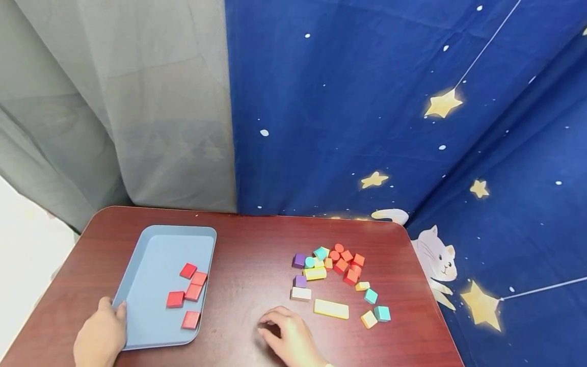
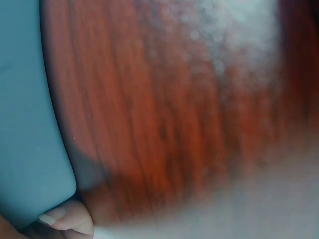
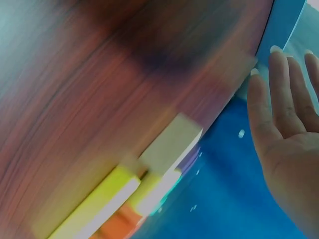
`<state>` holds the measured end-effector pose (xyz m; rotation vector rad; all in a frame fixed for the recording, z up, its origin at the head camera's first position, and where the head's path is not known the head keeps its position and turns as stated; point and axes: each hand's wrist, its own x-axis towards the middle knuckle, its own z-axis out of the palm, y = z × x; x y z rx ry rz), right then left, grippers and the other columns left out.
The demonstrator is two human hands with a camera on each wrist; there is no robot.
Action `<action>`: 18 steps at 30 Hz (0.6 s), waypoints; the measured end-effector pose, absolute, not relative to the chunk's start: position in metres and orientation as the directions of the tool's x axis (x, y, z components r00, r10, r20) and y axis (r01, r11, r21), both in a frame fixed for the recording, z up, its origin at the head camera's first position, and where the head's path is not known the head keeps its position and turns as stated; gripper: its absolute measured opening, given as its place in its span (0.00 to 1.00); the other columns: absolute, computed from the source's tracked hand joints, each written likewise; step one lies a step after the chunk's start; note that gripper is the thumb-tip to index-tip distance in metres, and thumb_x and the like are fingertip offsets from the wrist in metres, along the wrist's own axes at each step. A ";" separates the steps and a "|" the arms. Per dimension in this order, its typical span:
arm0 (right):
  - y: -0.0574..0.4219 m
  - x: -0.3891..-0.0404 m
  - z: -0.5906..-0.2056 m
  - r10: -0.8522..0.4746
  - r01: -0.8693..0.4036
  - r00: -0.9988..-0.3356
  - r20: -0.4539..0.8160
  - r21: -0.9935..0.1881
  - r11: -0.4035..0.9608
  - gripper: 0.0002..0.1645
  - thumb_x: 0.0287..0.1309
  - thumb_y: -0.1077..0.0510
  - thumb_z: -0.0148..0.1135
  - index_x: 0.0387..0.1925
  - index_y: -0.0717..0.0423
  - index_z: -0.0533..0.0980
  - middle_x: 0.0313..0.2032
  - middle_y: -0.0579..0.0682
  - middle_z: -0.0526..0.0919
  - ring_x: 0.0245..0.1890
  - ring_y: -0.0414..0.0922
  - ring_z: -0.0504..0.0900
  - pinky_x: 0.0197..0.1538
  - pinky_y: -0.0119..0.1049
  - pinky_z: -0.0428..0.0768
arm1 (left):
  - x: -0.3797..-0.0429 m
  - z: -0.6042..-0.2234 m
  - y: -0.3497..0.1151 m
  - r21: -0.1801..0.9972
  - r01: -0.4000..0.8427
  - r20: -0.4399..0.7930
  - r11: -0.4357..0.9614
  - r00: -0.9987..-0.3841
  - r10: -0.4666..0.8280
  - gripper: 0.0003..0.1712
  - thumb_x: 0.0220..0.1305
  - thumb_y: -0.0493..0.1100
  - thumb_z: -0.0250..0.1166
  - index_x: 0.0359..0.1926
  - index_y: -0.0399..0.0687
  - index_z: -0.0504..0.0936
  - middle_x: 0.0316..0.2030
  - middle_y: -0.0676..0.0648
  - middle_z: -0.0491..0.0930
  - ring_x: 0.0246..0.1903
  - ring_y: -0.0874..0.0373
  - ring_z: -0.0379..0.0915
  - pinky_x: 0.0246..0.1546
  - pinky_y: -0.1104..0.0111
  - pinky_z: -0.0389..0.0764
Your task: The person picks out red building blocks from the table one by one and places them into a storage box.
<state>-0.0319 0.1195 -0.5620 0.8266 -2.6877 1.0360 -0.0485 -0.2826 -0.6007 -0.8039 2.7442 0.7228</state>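
At the left of the head view, my left hand (image 1: 101, 334) grips the near-left edge of a light blue tray (image 1: 153, 285). Fingers (image 2: 75, 219) curl at the tray's corner in the left wrist view. Several red blocks (image 1: 175, 299) lie in the tray's right half. My right hand (image 1: 293, 336) is over the table between the tray and the loose blocks, its fingers loosely bent around nothing. Nearest to it are a long yellow block (image 1: 331, 309) and a white block (image 1: 300, 293). The right wrist view is blurred, with the fingers (image 3: 280, 92) extended.
Red blocks and cylinders (image 1: 351, 277) cluster at the right of the wooden table (image 1: 247, 255). Around them lie purple blocks (image 1: 299, 260), a yellow cylinder (image 1: 315, 273), teal blocks (image 1: 382, 313) and a cream block (image 1: 369, 319). Grey and blue curtains (image 1: 321, 127) hang behind the table.
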 end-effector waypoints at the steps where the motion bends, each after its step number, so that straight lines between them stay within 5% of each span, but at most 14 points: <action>1: 0.125 -0.031 -0.562 -0.427 -0.523 -0.850 0.309 -0.592 0.613 0.06 0.59 0.52 0.65 0.37 0.46 0.82 0.38 0.34 0.81 0.39 0.29 0.79 0.45 0.18 0.71 | -0.049 -0.601 -0.282 0.400 -0.552 -0.315 0.732 -0.832 -0.456 0.31 0.73 0.53 0.45 0.59 0.27 0.58 0.46 0.21 0.71 0.42 0.25 0.72 0.33 0.46 0.71; 18: 0.202 -0.030 -0.554 -0.237 -0.347 -0.937 0.258 -0.588 0.731 0.07 0.54 0.56 0.69 0.37 0.46 0.82 0.36 0.36 0.83 0.39 0.33 0.82 0.43 0.23 0.75 | -0.050 -0.605 -0.287 0.391 -0.558 -0.340 0.732 -0.827 -0.448 0.33 0.72 0.54 0.44 0.59 0.26 0.57 0.45 0.21 0.71 0.41 0.25 0.73 0.33 0.46 0.72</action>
